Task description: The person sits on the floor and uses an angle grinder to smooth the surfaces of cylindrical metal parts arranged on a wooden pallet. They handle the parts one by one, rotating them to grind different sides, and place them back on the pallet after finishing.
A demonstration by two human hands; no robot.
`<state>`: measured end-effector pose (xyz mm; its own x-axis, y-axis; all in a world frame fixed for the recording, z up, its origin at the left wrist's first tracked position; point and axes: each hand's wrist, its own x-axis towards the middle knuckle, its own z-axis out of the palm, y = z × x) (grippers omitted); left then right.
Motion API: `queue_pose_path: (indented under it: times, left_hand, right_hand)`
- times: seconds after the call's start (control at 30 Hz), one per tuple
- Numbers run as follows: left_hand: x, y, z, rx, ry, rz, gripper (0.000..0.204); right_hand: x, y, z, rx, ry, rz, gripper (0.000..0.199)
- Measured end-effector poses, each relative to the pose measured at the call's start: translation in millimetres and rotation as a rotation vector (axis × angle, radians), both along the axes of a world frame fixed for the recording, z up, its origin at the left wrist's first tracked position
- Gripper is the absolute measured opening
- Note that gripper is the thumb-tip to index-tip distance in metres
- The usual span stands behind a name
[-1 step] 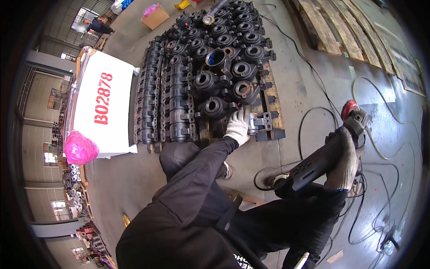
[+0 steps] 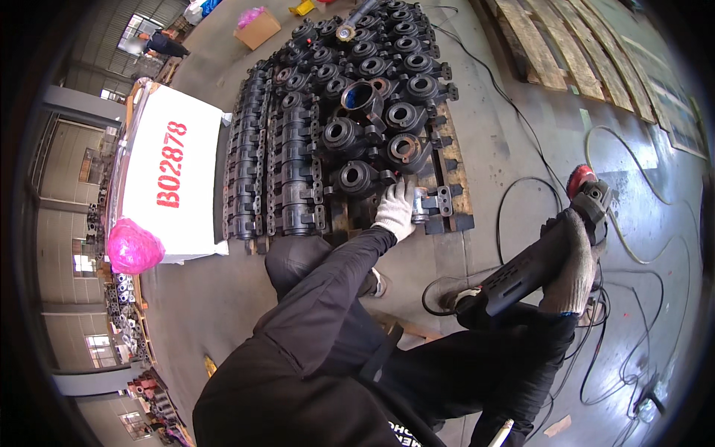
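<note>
My left hand [image 2: 396, 209], in a whitish knit glove, lies closed over the near end of a metal casting [image 2: 423, 204] with a bright bare patch and a dark, holed lug. The thumb is hidden. At the right, my gloved right hand [image 2: 570, 268] is wrapped round the body of a black angle grinder [image 2: 525, 272]. The grinder's red disc [image 2: 580, 179] points up and away, apart from the castings; whether it turns I cannot tell. Rows of black castings with round bores [image 2: 354, 177] stand just beyond my left hand.
The castings rest on a wooden pallet [image 2: 453, 160]. A second tool [image 2: 347, 32] lies on them at the far end. Left stands a white-covered crate [image 2: 197, 156] with a pink bundle [image 2: 135, 246]. Black cables [image 2: 500, 223] curl over the floor; wooden pallets [image 2: 581, 59] lie far right.
</note>
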<state>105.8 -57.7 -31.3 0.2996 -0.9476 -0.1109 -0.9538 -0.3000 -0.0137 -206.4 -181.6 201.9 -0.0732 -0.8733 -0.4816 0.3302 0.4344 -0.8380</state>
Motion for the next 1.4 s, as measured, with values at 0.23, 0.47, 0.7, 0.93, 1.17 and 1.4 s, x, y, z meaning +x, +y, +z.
queue_pose_path:
  times: [0.23, 0.47, 0.7, 0.93, 1.17, 1.4]
  left_hand:
    - [-8, 7, 6, -0.004, 0.045, -0.029, 0.110]
    - [-6, 12, 20, 0.037, 0.178, 0.010, 0.124]
    - [4, 18, 22, 0.097, 0.177, 0.011, 0.127]
    - [-2, 5, 22, 0.089, 0.084, -0.006, 0.114]
    - [-14, 7, 33, 0.113, 0.097, 0.034, 0.112]
    - [-13, 7, 26, 0.131, 0.075, 0.022, 0.116]
  right_hand:
    - [0, -7, -7, 0.000, -0.002, -0.002, 0.070]
    - [3, -1, -6, -0.001, -0.005, -0.003, 0.065]
    - [8, 2, -5, -0.018, 0.030, -0.015, 0.050]
    - [7, 2, -3, -0.022, 0.032, 0.032, 0.050]
    - [9, -3, -11, -0.011, 0.047, -0.015, 0.050]
    - [20, 1, -3, -0.018, 0.045, 0.035, 0.052]
